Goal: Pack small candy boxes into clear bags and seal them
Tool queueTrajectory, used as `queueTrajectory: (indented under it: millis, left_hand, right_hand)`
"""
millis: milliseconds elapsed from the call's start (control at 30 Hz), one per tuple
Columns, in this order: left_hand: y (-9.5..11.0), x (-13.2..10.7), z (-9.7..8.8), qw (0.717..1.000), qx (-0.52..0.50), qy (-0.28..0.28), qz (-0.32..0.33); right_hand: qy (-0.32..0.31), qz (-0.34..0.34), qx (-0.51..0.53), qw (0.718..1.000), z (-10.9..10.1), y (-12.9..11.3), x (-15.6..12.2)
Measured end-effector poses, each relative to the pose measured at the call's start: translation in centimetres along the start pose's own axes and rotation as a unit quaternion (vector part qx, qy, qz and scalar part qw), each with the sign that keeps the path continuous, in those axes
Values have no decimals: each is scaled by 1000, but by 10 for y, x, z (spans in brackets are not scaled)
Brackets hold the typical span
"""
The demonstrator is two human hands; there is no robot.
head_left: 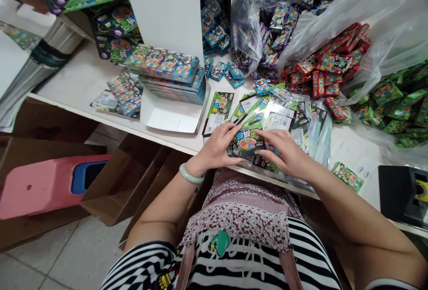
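Note:
My left hand (217,147) and my right hand (284,151) both grip a dark printed packet (245,143) at the table's front edge. The left hand's fingers curl round the packet's left end; a pale green bangle sits on that wrist. The right hand's fingers press on the packet's top right corner. Under and behind the packet lies a fanned pile of flat clear-wrapped card packets (277,116) with barcodes showing.
A stack of filled colourful packs (167,69) rests on an open white box (167,118). Clear plastic bags hold purple, red (329,64) and green (397,98) small packets. Blue packets (227,71) lie loose. Cardboard boxes and a pink stool (40,185) stand on the floor at left.

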State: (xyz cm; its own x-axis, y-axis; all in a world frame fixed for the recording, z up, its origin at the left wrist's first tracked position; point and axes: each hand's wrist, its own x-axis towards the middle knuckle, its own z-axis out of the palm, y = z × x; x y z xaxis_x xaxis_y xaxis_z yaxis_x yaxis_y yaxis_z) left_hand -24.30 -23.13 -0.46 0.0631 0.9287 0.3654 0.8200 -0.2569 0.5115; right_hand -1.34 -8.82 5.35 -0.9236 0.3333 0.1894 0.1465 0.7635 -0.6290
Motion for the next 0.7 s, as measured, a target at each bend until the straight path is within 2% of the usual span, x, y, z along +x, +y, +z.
queueTrajectory:
  millis: [33, 100, 167, 200, 300, 400, 500, 600, 700]
  left_hand:
    - [-1, -1, -1, 1000, -3, 0, -5]
    - [-3, -3, -2, 1000, -4, 8, -19]
    - [-5, -5, -4, 999, 0, 23, -28]
    - [-5, -6, -5, 999, 3, 29, -28]
    - [-4, -8, -9, 999, 14, 40, -22]
    - [-2, -10, -12, 998, 26, 49, -29]
    - [-5, -13, -13, 997, 32, 55, -50]
    - [-11, -15, -13, 996, 29, 58, -56]
    - [-13, -12, -12, 997, 21, 58, -45]
  right_hand:
    - [6, 11, 23, 1000, -1, 4, 6]
    - [65, 65, 51, 994, -7, 21, 27]
    - [145, 145, 19, 979, -14, 49, 59]
    - [157, 176, -19, 972, -16, 64, 78]
    - [84, 287, -139, 944, -15, 103, 134]
    - [23, 380, -191, 905, -8, 123, 172]
    - [45, 401, -119, 907, -3, 134, 180]
    - [99, 381, -28, 919, -5, 140, 173]
    - [85, 370, -72, 922, -4, 134, 169]
